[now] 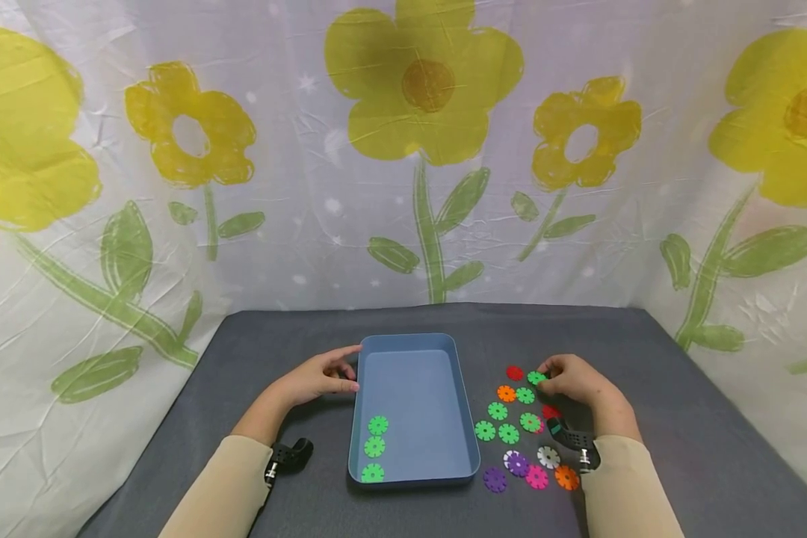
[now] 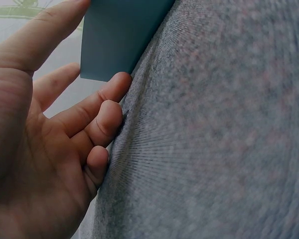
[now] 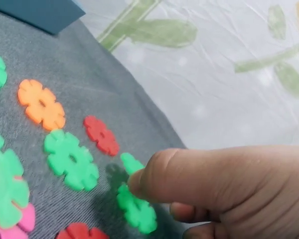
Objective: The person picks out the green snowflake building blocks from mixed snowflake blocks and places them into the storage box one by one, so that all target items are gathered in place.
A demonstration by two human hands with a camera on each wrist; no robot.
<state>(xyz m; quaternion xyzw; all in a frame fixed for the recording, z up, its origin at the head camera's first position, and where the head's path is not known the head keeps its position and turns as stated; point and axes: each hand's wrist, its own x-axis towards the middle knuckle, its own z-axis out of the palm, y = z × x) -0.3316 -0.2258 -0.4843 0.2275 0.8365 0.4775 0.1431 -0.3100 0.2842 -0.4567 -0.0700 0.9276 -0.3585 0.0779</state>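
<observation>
A blue tray lies on the table, with several green notched discs in a column along its left side. My left hand is at the tray's left wall, index fingertip and thumb right at its rim, the other fingers loosely bent; the left wrist view shows the hand holding nothing. To the right of the tray, my right hand pinches a green notched disc, its thumb across the disc's middle. The disc is the far-right green one, and the thumb covers part of it.
Loose notched discs lie between the tray and my right arm: several green ones, a red disc, an orange disc, a purple disc, a pink disc and a white disc. Behind the dark grey table hangs a flowered curtain.
</observation>
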